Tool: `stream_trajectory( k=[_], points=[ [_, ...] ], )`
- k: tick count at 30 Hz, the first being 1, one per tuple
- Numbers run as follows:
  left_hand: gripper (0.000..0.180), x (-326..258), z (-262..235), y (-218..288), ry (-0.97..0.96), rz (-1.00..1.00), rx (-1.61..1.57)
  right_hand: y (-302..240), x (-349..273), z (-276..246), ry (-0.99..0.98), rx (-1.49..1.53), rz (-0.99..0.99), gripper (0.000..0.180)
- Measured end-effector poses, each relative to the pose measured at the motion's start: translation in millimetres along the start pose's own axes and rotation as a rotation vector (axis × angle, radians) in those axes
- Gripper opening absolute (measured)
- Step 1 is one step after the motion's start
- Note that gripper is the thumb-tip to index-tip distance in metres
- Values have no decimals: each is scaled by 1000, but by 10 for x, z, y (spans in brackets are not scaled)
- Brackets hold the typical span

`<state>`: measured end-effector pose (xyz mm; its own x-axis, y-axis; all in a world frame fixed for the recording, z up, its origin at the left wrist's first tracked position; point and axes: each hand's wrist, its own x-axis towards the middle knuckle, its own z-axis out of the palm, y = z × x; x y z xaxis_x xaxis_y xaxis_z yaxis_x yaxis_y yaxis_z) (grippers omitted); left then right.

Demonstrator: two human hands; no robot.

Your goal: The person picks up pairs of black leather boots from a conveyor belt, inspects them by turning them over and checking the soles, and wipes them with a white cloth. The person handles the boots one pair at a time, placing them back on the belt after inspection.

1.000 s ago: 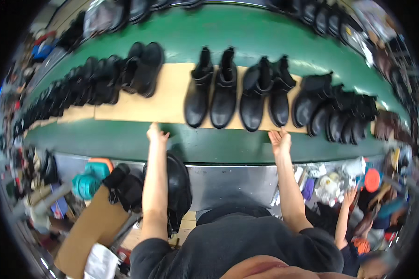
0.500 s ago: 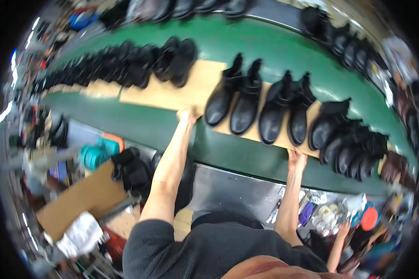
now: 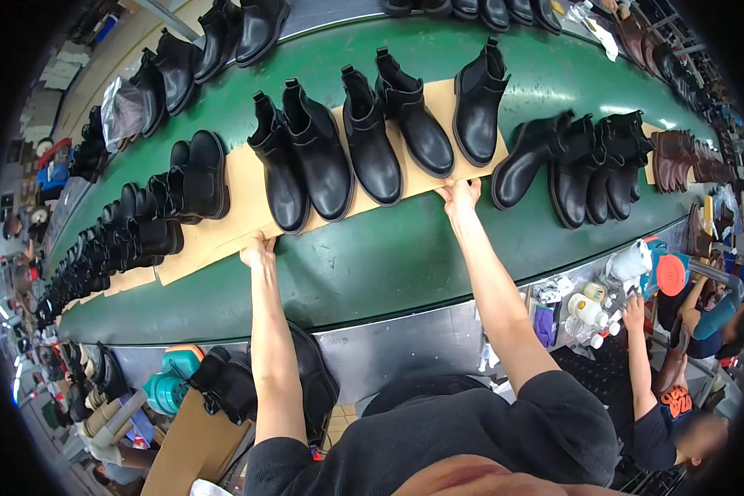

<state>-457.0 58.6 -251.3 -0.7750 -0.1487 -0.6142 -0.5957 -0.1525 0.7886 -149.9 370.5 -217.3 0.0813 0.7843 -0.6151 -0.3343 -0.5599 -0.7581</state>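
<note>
Five black ankle boots stand upright in a row, toes toward me, on tan cardboard over a green work surface. My left hand is closed on the cardboard's near edge, just below the leftmost boot. Farther right, my right hand pinches the same edge between the toes of the last two boots. Both thumbs lie near the top of the edge; the fingers beneath are partly hidden. Neither hand holds a boot.
More black boots lie on cardboard to the left. Black boots and brown shoes line the right. Bottles stand below the near right edge. A co-worker's hand is close by.
The view has turned and sharpened. The boots on the cardboard now appear farther left, closer to the left-hand group. Both my hands still grip the near edge.
</note>
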Motion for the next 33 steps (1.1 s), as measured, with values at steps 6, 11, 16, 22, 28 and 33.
stream_trajectory(
  k=[6, 11, 16, 22, 28, 33],
  points=[
    [22, 329, -487, -15, -155, -36, 36, 18, -193, -18, -73, 78, -93, 42],
    [17, 134, -348, 36, -135, -1, 115, -959, -500, -510, -341, -557, 40, 19],
    [28, -182, -210, 195, -167, -43, 399, -2224, 494, -2088, 596, -402, -858, 30],
    [45, -797, 50, 315, -14, 815, 948, -2118, 492, -2080, 438, -600, -874, 35],
    [54, -2180, 2018, 1217, -357, 1039, 1078, -869, -929, -1145, -315, -724, -674, 23],
    [80, -1749, 2546, 1226, -79, 693, 1684, -613, -1718, -1004, -739, -935, -636, 24]
  ],
)
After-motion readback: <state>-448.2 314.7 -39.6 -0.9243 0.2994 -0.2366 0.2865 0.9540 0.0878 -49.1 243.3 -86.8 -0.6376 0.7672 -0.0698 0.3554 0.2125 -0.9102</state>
